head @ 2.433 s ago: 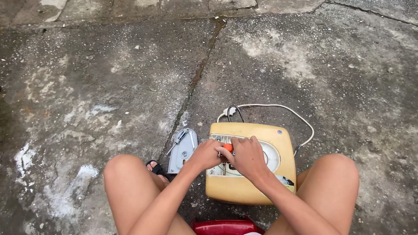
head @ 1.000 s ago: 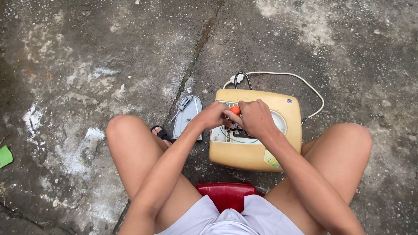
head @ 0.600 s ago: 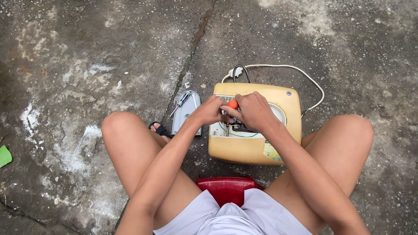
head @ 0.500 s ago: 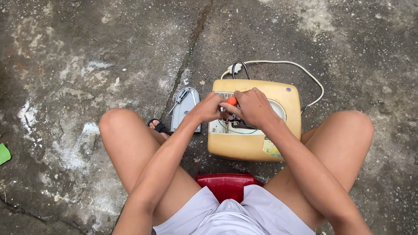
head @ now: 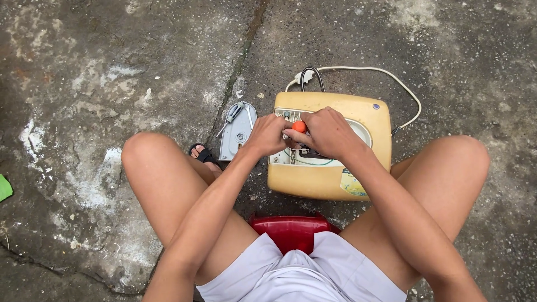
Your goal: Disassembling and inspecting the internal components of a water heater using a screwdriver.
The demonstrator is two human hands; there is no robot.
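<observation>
Orange handle: a screwdriver [head: 300, 126] with an orange grip, only its butt end showing between the 2 hands — shaft and tip are hidden.
Right hand: right hand [head: 330, 133] curled closed over the screwdriver handle, knuckles up, directly above the open compartment.
Left hand: left hand [head: 268, 134] with fingers bent and pinched at the left edge of the opening, just beside the orange grip; whether it grips a small part or only steadies the casing I cannot tell.
Open compartment: a bay in the top of the yellow appliance [head: 327, 179], with white fittings and a green wire [head: 309, 163] visible inside.
Appliance: a rounded yellowed plastic housing lying on the ground between the person's knees, with a white power cord [head: 391, 78] looping out behind it to the right.
Removed cover: a grey-white cover plate [head: 238, 130] lying on the concrete just left of the appliance, near a sandalled foot [head: 202, 155].
Seat: a red plastic stool [head: 291, 229] under the person.
Ground: cracked, stained concrete [head: 112, 72].
Progress: judged from this — the cover is already off and the inside exposed; work on the internal fittings looks in hand, and closing up is not yet done.
</observation>
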